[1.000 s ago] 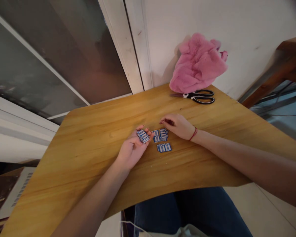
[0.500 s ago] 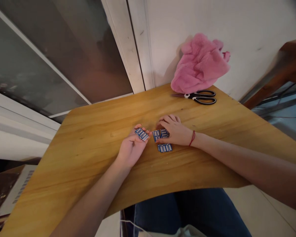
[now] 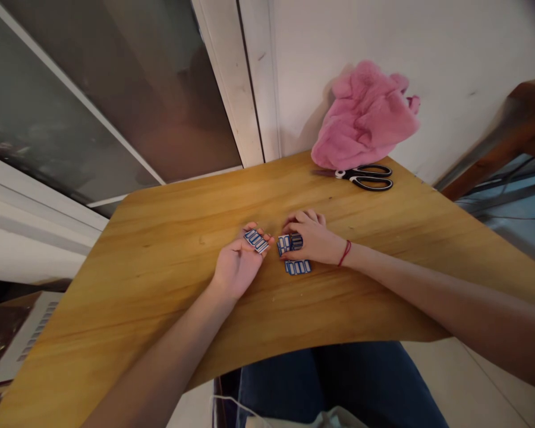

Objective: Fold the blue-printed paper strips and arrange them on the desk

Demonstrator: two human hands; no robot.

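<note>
My left hand is turned palm up, its thumb and fingers closed on a small stack of blue-bordered white labels. Just right of it, my right hand curls palm down over more such pieces. Its thumb and fingertips grip the edges of one set of labels at the table surface. Another piece with the same blue frames shows partly under the palm. Below the right thumb lies a separate small stack of labels on the wooden table.
Black-handled scissors lie at the table's far edge, beside a pink plush cloth against the wall. A glass sliding door stands beyond the far left edge. A box sits below the table's left side.
The labels at my right fingertips have shifted slightly and show more white on top. My left hand still holds its stack in nearly the same place. The view has moved slightly.
</note>
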